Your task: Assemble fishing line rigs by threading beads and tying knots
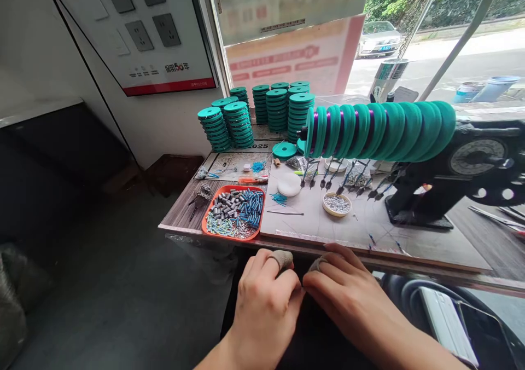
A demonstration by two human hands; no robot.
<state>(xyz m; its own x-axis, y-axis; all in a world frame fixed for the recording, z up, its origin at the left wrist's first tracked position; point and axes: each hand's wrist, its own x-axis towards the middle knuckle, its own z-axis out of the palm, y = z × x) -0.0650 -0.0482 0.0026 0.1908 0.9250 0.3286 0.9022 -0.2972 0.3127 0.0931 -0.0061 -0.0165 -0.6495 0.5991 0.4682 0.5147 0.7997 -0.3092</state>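
Observation:
My left hand point(266, 296) and my right hand point(346, 290) are close together in front of the table edge, above my dark lap. Each is closed, thumb and forefinger pinched, with the fingertips almost meeting. Whatever lies in the pinches is hidden or too small to make out. A greyish finger cover point(282, 258) wraps one finger of the left hand, and a similar finger cover point(318, 263) is on the right. Nearest on the table is an orange tray point(205, 229) of grey cylinders, blue springs and small pale parts. Right of it lies a thin metal tool point(285, 213).
A row of green foam spools point(381, 131) wound with purple line sits on a black stand point(422, 211), with weighted lines hanging below. Stacks of green spools point(238, 125) stand behind. A round dish point(337, 213) holds small pale beads. A phone point(488, 334) lies lower right.

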